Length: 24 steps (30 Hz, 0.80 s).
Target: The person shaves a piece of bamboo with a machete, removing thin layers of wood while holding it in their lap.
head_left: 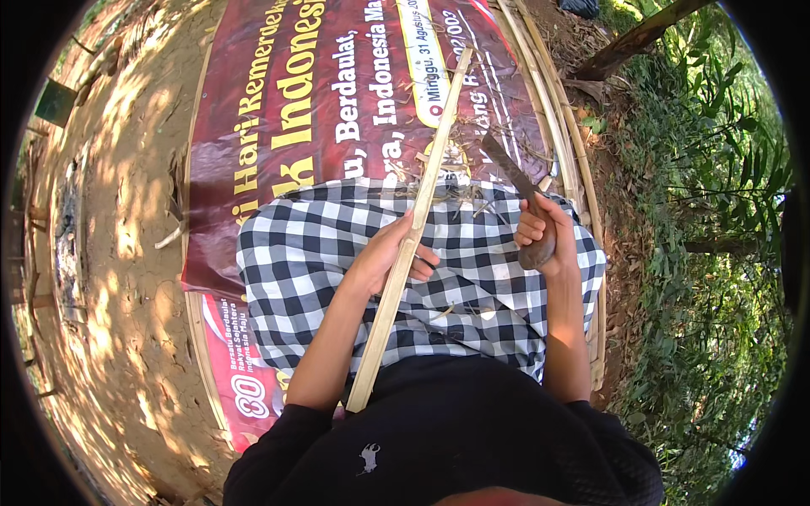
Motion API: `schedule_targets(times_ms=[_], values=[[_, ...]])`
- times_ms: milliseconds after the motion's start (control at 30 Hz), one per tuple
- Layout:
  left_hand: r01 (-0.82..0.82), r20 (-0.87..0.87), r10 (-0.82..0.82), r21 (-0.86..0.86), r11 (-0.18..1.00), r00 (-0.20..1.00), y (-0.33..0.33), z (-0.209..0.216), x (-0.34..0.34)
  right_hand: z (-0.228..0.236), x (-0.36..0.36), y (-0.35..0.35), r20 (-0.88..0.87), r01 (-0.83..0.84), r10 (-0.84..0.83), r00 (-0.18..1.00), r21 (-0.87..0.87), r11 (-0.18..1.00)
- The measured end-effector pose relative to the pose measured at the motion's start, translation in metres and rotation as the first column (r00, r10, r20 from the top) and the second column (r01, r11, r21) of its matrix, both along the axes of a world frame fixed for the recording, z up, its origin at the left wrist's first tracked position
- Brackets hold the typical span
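Observation:
A long pale bamboo strip [390, 297] slants over my lap, from near my stomach up to beyond my knees. My left hand [393, 253] is closed around its middle, with the fingertips showing on the strip's right side. To the right, my right hand [547, 233] grips the dark wooden handle of a knife [510, 167]. The blade points up and to the left, apart from the strip. A black-and-white checkered cloth [472, 253] covers my legs. Thin shavings [451, 160] lie just past my knees and on the cloth.
I sit on a dark red printed banner [253, 152] spread beneath me. Bamboo poles [561, 110] run along its right edge. Bare soil [126, 219] with patches of sunlight stretches to the left. Green plants [692, 185] and a leaning trunk [637, 46] stand at the right.

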State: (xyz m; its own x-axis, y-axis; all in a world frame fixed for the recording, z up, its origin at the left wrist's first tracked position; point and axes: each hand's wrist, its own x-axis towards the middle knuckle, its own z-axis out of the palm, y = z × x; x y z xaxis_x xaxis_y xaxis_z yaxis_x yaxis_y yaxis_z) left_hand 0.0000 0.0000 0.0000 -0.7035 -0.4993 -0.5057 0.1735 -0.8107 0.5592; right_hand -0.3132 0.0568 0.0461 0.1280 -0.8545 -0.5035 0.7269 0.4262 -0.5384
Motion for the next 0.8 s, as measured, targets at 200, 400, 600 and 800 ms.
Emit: schedule_targets(times_ms=[200, 400, 600, 800], values=[[0.046, 0.102, -0.041, -0.045, 0.998, 0.994, -0.029, 0.008, -0.023, 0.024, 0.03, 0.023, -0.401, 0.033, 0.013, 0.916, 0.107, 0.994], [0.033, 0.081, -0.025, -0.095, 0.995, 0.996, -0.063, -0.009, -0.04, 0.035, 0.042, 0.033, -0.883, -0.126, 0.149, 0.444, 0.103, 0.987], [-0.045, 0.077, 0.062, -0.197, 0.979, 0.995, -0.069, 0.001, -0.057, 0.029, 0.053, 0.03, -0.98, -0.256, 0.015, -0.198, 0.066, 0.965], [-0.043, -0.009, 0.043, -0.328, 0.944, 0.999, -0.04, 0.053, -0.038, 0.015, 0.046, 0.029, -0.842, -0.51, -0.346, -0.414, -0.1, 0.854]])
